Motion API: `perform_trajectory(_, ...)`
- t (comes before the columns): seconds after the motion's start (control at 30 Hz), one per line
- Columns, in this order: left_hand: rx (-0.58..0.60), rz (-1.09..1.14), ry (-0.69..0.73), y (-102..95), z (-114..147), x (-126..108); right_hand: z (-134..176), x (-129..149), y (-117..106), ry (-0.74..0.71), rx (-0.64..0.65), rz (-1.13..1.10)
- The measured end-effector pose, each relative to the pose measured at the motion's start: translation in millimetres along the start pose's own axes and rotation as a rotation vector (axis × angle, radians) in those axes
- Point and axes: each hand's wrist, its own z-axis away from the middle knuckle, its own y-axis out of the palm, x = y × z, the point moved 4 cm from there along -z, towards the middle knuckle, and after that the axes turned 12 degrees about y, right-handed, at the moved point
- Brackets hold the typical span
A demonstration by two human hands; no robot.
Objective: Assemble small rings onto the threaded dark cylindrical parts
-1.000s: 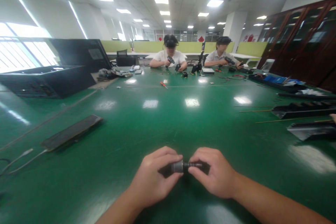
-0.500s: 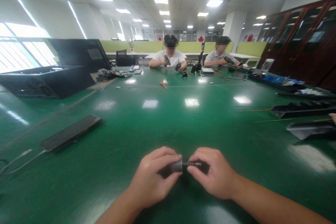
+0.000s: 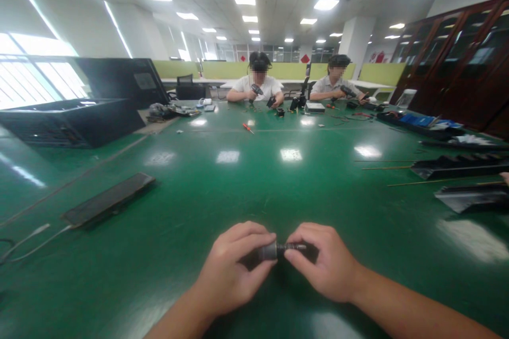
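A grey cylinder (image 3: 268, 250) with a dark shaft (image 3: 296, 247) lies level between the two hands: the left hand (image 3: 238, 259) grips the cylinder between thumb and fingers, seemingly to steady it, while the right hand (image 3: 324, 259) pinches the shaft near the cylinder, apparently to hold both in line. On the green table (image 3: 254, 185), a dark slab (image 3: 109, 199) lies left of the hands, a black channel (image 3: 473, 198) right, and a screwdriver (image 3: 247, 127) well beyond, perhaps placed for working room.

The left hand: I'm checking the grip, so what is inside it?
The left hand holds a grey cylinder between thumb and fingers; the end facing the right hand shows. The left hand covers much of the rest, so its other end cannot be made out.
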Motion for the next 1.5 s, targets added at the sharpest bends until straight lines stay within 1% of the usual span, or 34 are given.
perform_trajectory(0.4, -0.015, -0.034, 0.020, -4.1, -2, -1, -1, -2, -2, 0.015, 0.018, -0.021)
perform_trajectory(0.6, -0.024, -0.037, 0.018, -5.0, -1, 2, -2, -3, -3, 0.012, -0.012, -0.038)
perform_trajectory(0.97, -0.030, -0.031, -0.025, -7.3, -2, 3, -5, -9, -7, 0.031, -0.023, -0.047)
perform_trajectory(1.1, -0.012, -0.059, -0.054, -7.8, -2, 6, -7, -13, -8, 0.035, -0.026, -0.056)
perform_trajectory(1.17, -0.006, -0.109, -0.115, -8.0, -2, 12, -10, -19, -10, 0.068, -0.027, -0.082)
perform_trajectory(1.2, -0.011, -0.133, -0.169, -8.4, -1, 17, -12, -23, -10, 0.090, -0.026, -0.105)
perform_trajectory(1.27, -0.042, -0.151, -0.310, -10.8, 1, 32, -17, -31, -12, 0.131, -0.021, -0.168)
perform_trajectory(1.33, -0.093, -0.102, -0.474, -15.7, 5, 48, -20, -36, -13, 0.144, -0.022, -0.216)
perform_trajectory(1.43, -0.179, 0.008, -0.639, -32.4, 14, 69, -22, -38, -13, 0.131, -0.021, -0.216)
perform_trajectory(1.5, -0.240, 0.066, -0.706, -52.3, 24, 76, -22, -38, -12, 0.126, -0.016, -0.193)
